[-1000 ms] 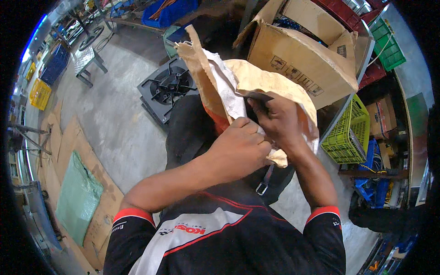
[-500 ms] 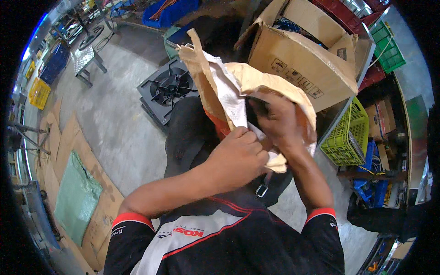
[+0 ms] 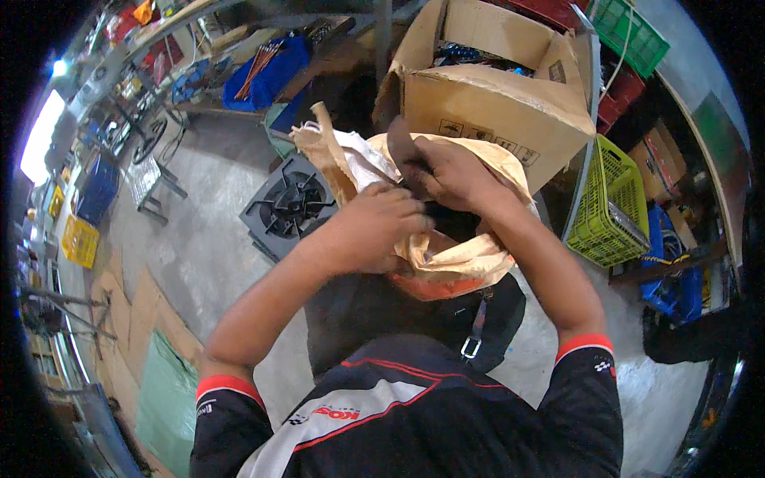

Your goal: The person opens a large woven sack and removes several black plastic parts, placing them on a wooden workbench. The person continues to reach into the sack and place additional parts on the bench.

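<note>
A paper sack (image 3: 450, 267), tan with an orange-red patch and a white inner layer, stands with its mouth gaping in front of me. Over that mouth, my right hand (image 3: 454, 175) is closed around a dark, thin piece (image 3: 401, 147) that sticks up past its fingers; I cannot make out its kind. My left hand (image 3: 378, 227) is at the sack's near left rim, fingers curled and close to the right hand's fingertips. What the left fingers hold is hidden and a little blurred. The sack's inside is dark.
A grey gas burner (image 3: 291, 199) sits on the floor left of the sack. Behind stands an open cardboard box (image 3: 494, 103) with dark parts inside. A yellow-green crate (image 3: 610, 207) is at the right, a blue bin (image 3: 267, 72) at the back, a small metal stool (image 3: 147, 187) farther left.
My right hand has come up out of the sack with the dark piece. My left hand has shifted left and up along the rim. The sack's mouth is wider, and my view has shifted.
</note>
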`<state>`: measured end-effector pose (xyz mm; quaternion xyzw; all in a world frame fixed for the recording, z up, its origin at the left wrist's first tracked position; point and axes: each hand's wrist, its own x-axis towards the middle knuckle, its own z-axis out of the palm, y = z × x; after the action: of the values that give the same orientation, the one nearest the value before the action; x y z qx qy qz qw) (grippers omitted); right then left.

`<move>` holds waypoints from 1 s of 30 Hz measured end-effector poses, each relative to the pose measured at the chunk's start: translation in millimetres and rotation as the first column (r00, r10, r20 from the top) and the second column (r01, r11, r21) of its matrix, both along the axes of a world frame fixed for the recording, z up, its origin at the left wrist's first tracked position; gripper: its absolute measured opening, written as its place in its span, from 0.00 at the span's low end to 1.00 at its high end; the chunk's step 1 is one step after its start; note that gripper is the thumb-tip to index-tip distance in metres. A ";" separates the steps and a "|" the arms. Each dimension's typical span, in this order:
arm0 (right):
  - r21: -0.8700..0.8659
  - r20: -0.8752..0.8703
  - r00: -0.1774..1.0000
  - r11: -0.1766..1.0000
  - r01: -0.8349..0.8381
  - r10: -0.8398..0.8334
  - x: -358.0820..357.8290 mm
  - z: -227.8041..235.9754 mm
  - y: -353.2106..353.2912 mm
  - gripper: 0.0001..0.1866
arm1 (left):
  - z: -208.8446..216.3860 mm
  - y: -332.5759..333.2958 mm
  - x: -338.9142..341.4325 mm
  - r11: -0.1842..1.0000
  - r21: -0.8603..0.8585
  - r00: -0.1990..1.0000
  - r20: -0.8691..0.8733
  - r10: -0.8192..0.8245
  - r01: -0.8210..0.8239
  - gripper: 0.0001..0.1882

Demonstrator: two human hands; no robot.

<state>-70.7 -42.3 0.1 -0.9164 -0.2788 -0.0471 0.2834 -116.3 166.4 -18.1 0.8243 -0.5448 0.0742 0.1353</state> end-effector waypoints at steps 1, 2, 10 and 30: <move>-0.023 0.118 0.992 0.999 -0.045 0.047 6.7 0.8 -3.0 0.13 | -1.4 -0.8 2.1 0.994 0.105 0.999 0.036 -0.037 0.033 0.27; -0.053 0.233 0.968 0.995 -0.085 0.095 11.1 2.1 -5.5 0.14 | 0.1 -0.7 3.5 0.996 0.082 0.999 0.031 -0.025 0.023 0.23; 0.012 0.421 0.871 0.958 -0.286 0.255 -29.9 -3.6 -14.9 0.16 | -18.7 13.5 -26.7 0.995 -0.100 0.995 0.090 0.039 -0.030 0.18; 0.021 0.094 0.990 0.994 -0.106 0.103 -55.8 -27.9 14.6 0.09 | -23.0 6.8 -39.9 0.926 -0.362 0.993 -0.012 0.116 -0.112 0.12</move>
<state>-126.5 -27.7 -27.8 -0.8935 -0.3387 -0.0784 0.2843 -156.2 173.2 -41.1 0.8152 -0.4736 0.1848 0.2775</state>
